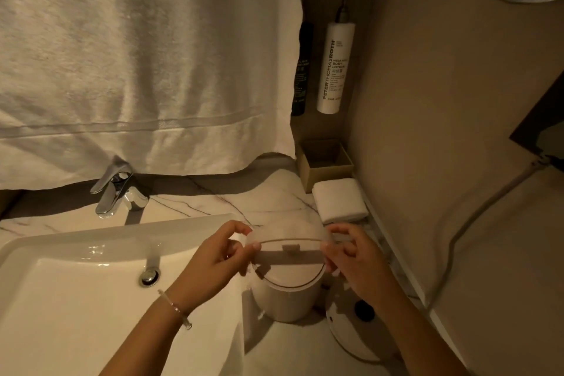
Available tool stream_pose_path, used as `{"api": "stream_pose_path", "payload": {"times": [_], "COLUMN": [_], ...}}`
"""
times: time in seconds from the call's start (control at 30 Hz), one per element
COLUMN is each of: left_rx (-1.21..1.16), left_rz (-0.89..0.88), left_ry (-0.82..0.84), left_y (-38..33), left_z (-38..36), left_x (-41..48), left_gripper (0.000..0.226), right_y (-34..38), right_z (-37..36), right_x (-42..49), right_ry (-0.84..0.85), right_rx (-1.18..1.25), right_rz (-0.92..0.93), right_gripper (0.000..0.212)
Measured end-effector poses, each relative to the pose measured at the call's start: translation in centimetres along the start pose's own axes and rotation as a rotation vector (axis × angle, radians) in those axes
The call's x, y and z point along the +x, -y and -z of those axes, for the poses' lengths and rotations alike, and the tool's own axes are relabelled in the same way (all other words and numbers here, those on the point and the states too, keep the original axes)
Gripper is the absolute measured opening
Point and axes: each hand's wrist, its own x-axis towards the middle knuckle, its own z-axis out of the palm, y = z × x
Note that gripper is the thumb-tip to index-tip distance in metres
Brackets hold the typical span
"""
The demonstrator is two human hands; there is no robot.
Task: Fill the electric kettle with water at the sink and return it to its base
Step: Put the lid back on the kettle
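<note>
A white cylindrical electric kettle [282, 302] stands on the marble counter, just right of the sink [76, 284]. Its round white base [351, 333], with a black centre plug, lies beside it on the right, and the kettle is off it. Over the kettle's top I hold a thin translucent round cover [290, 241]. My left hand [216, 256] pinches its left edge and my right hand [357, 259] pinches its right edge. The chrome faucet [116, 189] stands behind the sink at the left, and no water is running.
A large white towel [146, 55] hangs above the faucet. At the back right are a folded white cloth [338, 200], a small open box [325, 162] and a white lotion bottle [335, 67] on the wall. A grey cord [476, 217] runs along the right wall.
</note>
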Motion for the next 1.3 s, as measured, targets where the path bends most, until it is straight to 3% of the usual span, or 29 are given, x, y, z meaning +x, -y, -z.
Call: {"api": "stream_pose_path", "payload": {"times": [0.17,0.27,0.37,0.57,0.77,0.87,1.03,1.3], "left_rx": [0.148,0.02,-0.1,-0.327,-0.334,-0.327,-0.299,-0.311], "left_rz": [-0.055,-0.044,-0.022,0.008,-0.01,-0.006,-0.021,-0.165], "left_ry": [-0.105,-0.052,0.014,0.109,0.074,0.101,0.128,0.211], "left_y": [0.4,0.7,1.0,1.3,1.3,1.0,-0.8,-6.4], "left_z": [-0.1,-0.3,-0.5,-0.7,-1.2,-1.0,-0.6,-1.1], "left_x": [2.2,2.8,3.1,3.7,3.6,3.7,3.9,4.5], "left_gripper": [0.032,0.046,0.048,0.03,0.053,0.044,0.043,0.03], "right_y": [-0.1,0.0,-0.4,-0.6,-0.7,-0.3,1.3,4.9], "right_z": [-0.2,-0.2,-0.1,-0.6,-1.4,-1.7,-1.6,1.9], "right_x": [1.8,2.5,3.6,4.3,4.2,3.9,2.3,-0.7], "right_ry": [-0.043,-0.04,-0.046,0.055,0.012,-0.004,-0.073,-0.245], "right_rx": [-0.102,-0.145,-0.177,0.016,0.18,0.194,0.247,0.289], "right_rz": [0.047,0.06,0.101,0.095,0.036,0.012,-0.017,0.034], "right_gripper": [0.012,0.027,0.021,0.024,0.023,0.022,0.031,0.024]}}
